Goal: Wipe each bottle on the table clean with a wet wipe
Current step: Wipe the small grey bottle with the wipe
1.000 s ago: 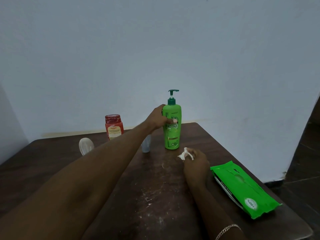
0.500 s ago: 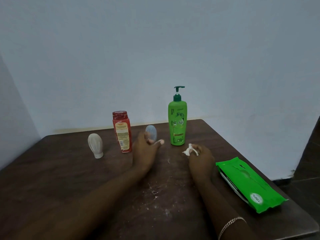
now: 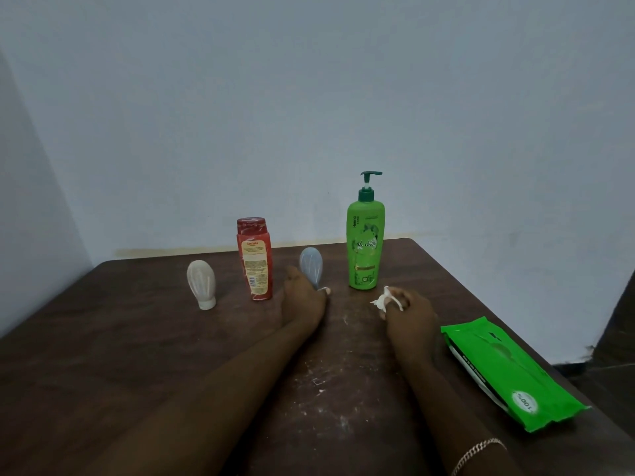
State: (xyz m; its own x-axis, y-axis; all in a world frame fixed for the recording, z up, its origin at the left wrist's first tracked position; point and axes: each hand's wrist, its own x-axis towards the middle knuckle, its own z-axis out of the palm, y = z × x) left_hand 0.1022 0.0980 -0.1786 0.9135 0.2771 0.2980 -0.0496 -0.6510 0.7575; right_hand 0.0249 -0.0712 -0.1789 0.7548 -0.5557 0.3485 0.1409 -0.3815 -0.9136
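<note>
Along the back of the dark wooden table (image 3: pixel 103 338) stand a white tube (image 3: pixel 201 283) on its cap, a red bottle (image 3: pixel 255 257), a small blue-grey tube (image 3: pixel 311 264) and a tall green pump bottle (image 3: pixel 365 245). My left hand (image 3: pixel 302 302) is at the foot of the blue-grey tube, hiding its lower end, with the thumb against the cap. My right hand (image 3: pixel 410 316) rests on the table in front of the green bottle and pinches a crumpled white wet wipe (image 3: pixel 382 299).
A green pack of wet wipes (image 3: pixel 508 372) lies flat near the table's right edge. White specks dot the tabletop between my forearms. A pale wall stands close behind the table, and a dark floor shows at the right.
My left hand has let go of the green pump bottle and drawn back left to the blue-grey tube. My right hand has stayed put with the wipe.
</note>
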